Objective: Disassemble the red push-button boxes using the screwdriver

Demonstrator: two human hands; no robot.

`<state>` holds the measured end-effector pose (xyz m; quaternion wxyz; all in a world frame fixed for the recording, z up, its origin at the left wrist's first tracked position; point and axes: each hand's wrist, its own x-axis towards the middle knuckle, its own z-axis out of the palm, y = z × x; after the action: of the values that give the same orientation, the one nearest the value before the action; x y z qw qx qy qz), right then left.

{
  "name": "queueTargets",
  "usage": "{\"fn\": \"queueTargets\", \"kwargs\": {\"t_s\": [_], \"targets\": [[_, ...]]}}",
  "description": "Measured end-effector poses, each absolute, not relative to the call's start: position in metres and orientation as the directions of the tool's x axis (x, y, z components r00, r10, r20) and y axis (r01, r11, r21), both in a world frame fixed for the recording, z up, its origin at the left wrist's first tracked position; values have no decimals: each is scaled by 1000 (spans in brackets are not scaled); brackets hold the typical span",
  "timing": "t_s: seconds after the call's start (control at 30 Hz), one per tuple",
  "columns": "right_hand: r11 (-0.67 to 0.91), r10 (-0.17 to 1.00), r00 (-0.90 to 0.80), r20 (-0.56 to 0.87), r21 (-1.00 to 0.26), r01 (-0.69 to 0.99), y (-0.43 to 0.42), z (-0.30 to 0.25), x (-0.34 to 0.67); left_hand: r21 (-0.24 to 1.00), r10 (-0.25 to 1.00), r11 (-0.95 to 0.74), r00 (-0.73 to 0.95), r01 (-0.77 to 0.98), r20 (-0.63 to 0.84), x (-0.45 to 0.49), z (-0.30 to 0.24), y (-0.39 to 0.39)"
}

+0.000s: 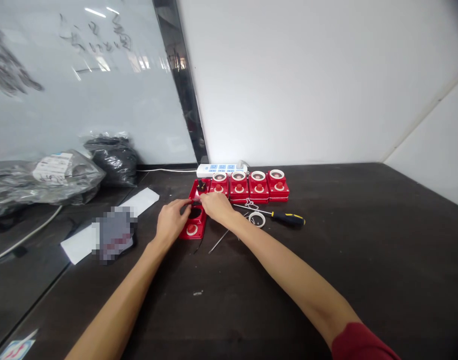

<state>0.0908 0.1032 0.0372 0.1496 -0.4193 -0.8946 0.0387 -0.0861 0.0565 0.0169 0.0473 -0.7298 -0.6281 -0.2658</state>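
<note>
An opened red alarm housing lies on the dark table, its front cover (192, 231) nearer me and its box-shaped base (194, 190) behind. A black part (201, 185) sits inside the base. My left hand (171, 219) has its fingers closed on the left edge of the cover, near where the halves meet. Over the right side of that gap, my right hand (216, 206) is closed, fingertips pinched together; whatever they hold is hidden. To its right lie a white ring (257, 220) and a screwdriver (289, 218) with a black and yellow handle.
Several assembled red alarm units (259, 187) stand in a row before a white power strip (221, 170). Thin metal rods (218, 242) lie near the cover. Leftward are a white paper strip (142, 200), a black plastic bag (114, 160) and clear plastic wrapping (63, 175).
</note>
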Motion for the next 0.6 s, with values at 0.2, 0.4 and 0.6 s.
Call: {"fn": "queueTargets", "kwargs": {"t_s": [0.2,0.4,0.6], "targets": [[656,755,-614,229,-241,716,103,32,104,276,874,-254,98,927,476,-82,17,57],[635,773,-590,233,-273,723,105,29,104,304,875,-338,178,891,451,-83,11,60],[592,805,-528,271,-307,745,104,31,96,320,855,-365,179,875,487,-89,5,66]]}}
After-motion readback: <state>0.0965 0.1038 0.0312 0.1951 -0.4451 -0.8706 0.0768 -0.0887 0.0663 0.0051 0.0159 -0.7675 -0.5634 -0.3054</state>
